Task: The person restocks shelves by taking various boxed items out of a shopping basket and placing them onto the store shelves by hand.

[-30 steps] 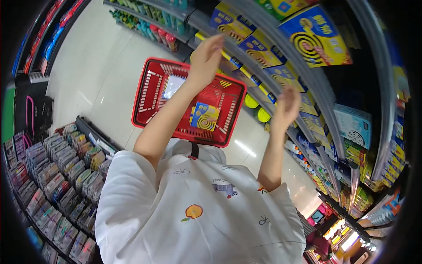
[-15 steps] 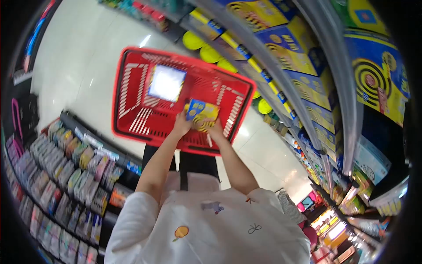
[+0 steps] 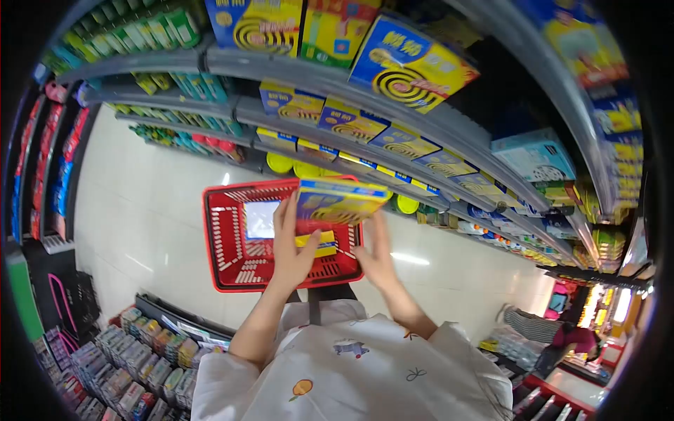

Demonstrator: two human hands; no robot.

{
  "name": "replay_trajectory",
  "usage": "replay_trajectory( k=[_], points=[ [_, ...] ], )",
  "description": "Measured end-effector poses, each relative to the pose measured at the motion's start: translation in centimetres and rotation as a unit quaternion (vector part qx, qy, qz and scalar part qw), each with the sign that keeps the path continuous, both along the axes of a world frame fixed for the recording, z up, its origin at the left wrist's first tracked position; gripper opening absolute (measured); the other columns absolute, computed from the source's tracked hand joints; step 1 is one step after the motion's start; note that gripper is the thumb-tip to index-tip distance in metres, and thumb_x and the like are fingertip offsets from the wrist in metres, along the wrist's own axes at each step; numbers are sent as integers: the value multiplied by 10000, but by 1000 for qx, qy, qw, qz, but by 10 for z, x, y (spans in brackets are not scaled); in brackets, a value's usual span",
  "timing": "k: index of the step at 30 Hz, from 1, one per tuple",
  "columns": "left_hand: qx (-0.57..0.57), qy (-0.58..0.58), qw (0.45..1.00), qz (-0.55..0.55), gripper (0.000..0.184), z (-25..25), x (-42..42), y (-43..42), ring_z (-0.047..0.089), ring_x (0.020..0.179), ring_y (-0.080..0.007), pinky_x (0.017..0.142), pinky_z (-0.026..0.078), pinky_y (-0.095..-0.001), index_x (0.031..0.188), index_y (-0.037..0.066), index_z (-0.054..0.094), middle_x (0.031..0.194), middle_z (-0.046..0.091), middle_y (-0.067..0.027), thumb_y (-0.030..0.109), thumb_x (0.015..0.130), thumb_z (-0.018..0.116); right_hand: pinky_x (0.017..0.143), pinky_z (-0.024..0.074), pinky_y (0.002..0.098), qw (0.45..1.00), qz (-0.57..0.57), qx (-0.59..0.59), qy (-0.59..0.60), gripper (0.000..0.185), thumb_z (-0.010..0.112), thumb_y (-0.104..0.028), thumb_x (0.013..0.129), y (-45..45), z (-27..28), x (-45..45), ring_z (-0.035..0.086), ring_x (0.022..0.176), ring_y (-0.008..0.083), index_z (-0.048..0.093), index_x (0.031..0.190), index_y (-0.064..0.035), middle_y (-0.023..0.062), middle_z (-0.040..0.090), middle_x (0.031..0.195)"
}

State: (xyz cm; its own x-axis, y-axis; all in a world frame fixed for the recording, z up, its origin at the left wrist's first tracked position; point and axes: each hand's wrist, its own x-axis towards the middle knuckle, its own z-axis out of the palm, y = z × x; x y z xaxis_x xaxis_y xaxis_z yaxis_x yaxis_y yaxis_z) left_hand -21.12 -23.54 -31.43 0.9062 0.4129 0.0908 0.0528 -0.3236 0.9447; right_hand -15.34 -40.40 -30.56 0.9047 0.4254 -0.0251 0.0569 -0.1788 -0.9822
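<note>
A blue and yellow box with a coil design (image 3: pixel 340 202) is raised over the red shopping basket (image 3: pixel 214 274), tilted so that a long edge shows. Along its left side lie the fingers of my left hand (image 3: pixel 289 252), the thumb pointing to the right. My right hand (image 3: pixel 378 256) has its fingertips at the box's right edge, slightly blurred. Beneath the raised box, a yellow and blue pack (image 3: pixel 323 244) shows between my hands. At the basket's left lies a white square item (image 3: pixel 261 219).
Shelves (image 3: pixel 281 67) with more coil boxes (image 3: pixel 414 63) run across the top and right. A rack of small packs (image 3: pixel 133 358) stands at the lower left. Another person (image 3: pixel 576 340) is at the lower right. Pale floor tiles (image 3: pixel 140 210) surround the basket.
My hands were apart near the shelf, then came together at the coil box inside the basket. Now the box is up above the basket, and the view takes in more of the shelves.
</note>
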Motion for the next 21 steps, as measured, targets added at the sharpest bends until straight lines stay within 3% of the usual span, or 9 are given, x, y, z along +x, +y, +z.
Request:
replay_trajectory(
  k=[2, 3, 4, 5, 8, 13, 14, 19, 21],
  points=[
    [23, -69, 997, -31, 715, 53, 28, 0, 314, 1276, -286, 1039, 304, -383, 1404, 41, 256, 1368, 259, -166, -36, 766, 570, 1087, 222, 387, 986, -47, -45, -151, 830, 488, 88, 625, -11, 34, 22, 258, 1327, 315, 208, 1402, 12, 200, 236, 1422],
    [32, -108, 993, -47, 723, 72, 42, 0, 301, 1289, -285, 1046, 297, -391, 1408, 41, 245, 1379, 240, -163, -40, 768, 571, 1078, 243, 384, 984, -80, 16, -159, 820, 506, 74, 636, -10, 48, 36, 267, 1319, 328, 212, 1399, 14, 202, 240, 1418],
    [15, -132, 989, -65, 727, 92, 57, 1, 286, 1302, -280, 1054, 288, -394, 1409, 39, 239, 1389, 229, -152, -38, 770, 577, 1072, 261, 382, 969, -83, -48, -226, 794, 518, 63, 659, -12, 73, 55, 280, 1311, 331, 221, 1394, 16, 205, 248, 1412],
    [-16, -149, 986, -77, 735, 104, 71, 1, 283, 1304, -278, 1057, 283, -394, 1410, 40, 232, 1394, 224, -141, -39, 768, 581, 1061, 282, 376, 969, -93, 19, -229, 765, 547, 35, 694, -5, 97, 66, 299, 1304, 324, 231, 1390, 12, 204, 271, 1401],
    [20, -217, 971, -93, 696, 122, 115, 8, 295, 1296, -276, 1051, 278, -385, 1393, 40, 272, 1382, 248, -133, -7, 774, 588, 1059, 279, 375, 959, -121, 26, -254, 737, 608, -27, 729, -1, 124, 99, 313, 1300, 314, 259, 1377, 8, 198, 301, 1388],
    [51, -235, 967, -86, 639, 126, 159, 16, 275, 1300, -271, 1062, 230, -366, 1366, 48, 323, 1369, 272, -139, 42, 785, 588, 1066, 255, 371, 957, -115, 22, -264, 710, 639, -74, 749, 1, 116, 142, 302, 1308, 309, 288, 1361, 11, 200, 346, 1362],
    [63, -242, 964, -88, 657, 122, 165, 18, 283, 1292, -316, 1057, 254, -370, 1366, 27, 311, 1378, 244, -185, 73, 781, 606, 936, 419, 339, 942, -115, 26, -314, 699, 639, -86, 755, 1, 107, 150, 414, 1222, 275, 301, 1362, -11, 182, 402, 1321],
    [18, -228, 967, -107, 699, 119, 173, 19, 219, 1334, -327, 1071, 221, -382, 1396, 56, 265, 1429, 178, -195, 81, 788, 607, 528, 482, 224, 970, -110, 106, -190, 671, 636, -108, 768, 6, 109, 153, 541, 994, 184, 324, 1360, -61, 135, 458, 1259],
    [5, -230, 967, -111, 691, 114, 178, 18, 201, 1344, -329, 1071, 219, -383, 1394, 59, 272, 1439, 162, -200, 82, 790, 607, 656, 512, 271, 972, -106, 114, -174, 663, 634, -104, 769, 7, 106, 156, 517, 1062, 214, 328, 1355, -53, 143, 452, 1267]
  ],
)
